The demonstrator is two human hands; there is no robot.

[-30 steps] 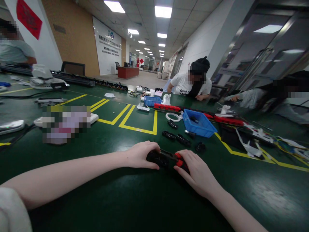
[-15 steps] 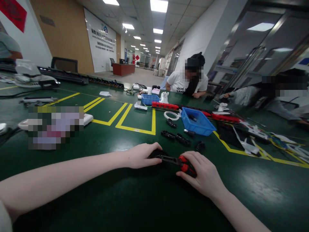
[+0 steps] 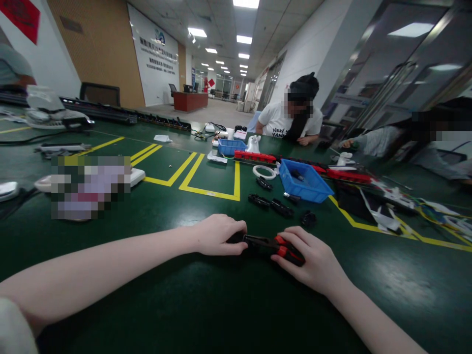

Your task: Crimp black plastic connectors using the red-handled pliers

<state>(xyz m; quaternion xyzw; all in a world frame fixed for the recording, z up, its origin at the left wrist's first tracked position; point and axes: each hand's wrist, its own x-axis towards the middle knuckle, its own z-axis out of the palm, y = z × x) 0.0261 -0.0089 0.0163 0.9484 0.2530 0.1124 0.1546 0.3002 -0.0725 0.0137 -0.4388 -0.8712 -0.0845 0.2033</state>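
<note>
Red-and-black pliers (image 3: 275, 245), one, head view: five o'clock from centre, over the green table (image 3: 165, 295), my right hand (image 3: 309, 258) curled round the handles. Dark part (image 3: 235, 238), one: pinched in my left hand (image 3: 217, 236), at the pliers' nine o'clock, mostly hidden. Loose black pieces (image 3: 282, 208): twelve o'clock. Blue tray (image 3: 308, 192), one: one o'clock.

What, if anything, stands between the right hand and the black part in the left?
Only the red-and-black pliers in the right hand, their nose toward the black part in the left hand. Nothing else visible is in the way; whether the tips touch the part is unclear.
</note>
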